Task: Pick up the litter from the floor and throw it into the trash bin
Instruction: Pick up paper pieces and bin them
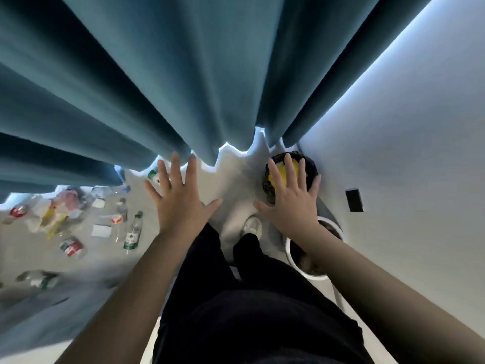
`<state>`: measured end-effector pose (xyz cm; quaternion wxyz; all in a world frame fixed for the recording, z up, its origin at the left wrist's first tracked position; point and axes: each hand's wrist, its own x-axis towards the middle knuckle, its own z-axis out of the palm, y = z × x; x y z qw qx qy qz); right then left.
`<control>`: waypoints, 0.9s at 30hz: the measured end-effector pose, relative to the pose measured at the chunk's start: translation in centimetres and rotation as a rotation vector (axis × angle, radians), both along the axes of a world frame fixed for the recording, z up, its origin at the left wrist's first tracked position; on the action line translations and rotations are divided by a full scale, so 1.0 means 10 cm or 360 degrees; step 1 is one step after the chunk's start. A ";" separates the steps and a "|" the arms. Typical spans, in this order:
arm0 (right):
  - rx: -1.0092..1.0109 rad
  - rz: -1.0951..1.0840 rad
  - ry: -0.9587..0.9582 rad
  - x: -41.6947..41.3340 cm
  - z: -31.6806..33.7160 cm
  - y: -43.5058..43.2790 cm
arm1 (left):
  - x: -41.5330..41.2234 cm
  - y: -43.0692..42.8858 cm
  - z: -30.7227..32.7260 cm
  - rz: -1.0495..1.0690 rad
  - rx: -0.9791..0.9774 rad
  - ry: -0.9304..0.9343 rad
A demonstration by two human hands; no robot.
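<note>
Along the top and left of the view, a blue curtain (136, 82) hangs in heavy folds down to the pale floor (31, 261), with a white wall (409, 143) to the right. Against that wall stands the dark trash bin (312, 166), something yellow already lying inside it; nearer the person is a white pot (291, 254), and a small black block (354, 200) sits on the wall.

Both arms reach forward. The left hand (181, 198) is spread flat, fingers apart, holding nothing. The right hand (294, 198) is likewise splayed and empty, and appears in front of the bin's mouth in this view.

Well off to the left, the litter is scattered over the floor: a heap of plastic bags (60, 206), a green-labelled bottle (133, 232), a red and white can (70, 246), a white card (101, 230), and another bottle (39, 279) lower down, blurred.

With nothing in either hand and the bin close, this looks like the gap between a drop and the next pickup. The next move calls for turning left, stooping, and closing a hand round one piece; the upright-labelled bottle seems the nearest easy grab.
</note>
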<state>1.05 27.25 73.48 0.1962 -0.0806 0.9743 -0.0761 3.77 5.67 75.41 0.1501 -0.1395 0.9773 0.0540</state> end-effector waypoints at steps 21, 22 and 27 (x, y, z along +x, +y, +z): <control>0.0134 0.1097 -0.0006 0.78 0.00 -3.68 | 2.11 -3.11 -0.05 0.0872 0.0012 -0.0186; 0.0128 0.1123 -0.0018 0.85 -0.03 -3.85 | 2.20 -3.27 -0.06 0.0889 0.0019 -0.0199; 0.0167 0.1238 -0.0095 0.98 -0.20 -4.47 | 2.45 -3.90 -0.21 0.0963 0.0011 -0.0348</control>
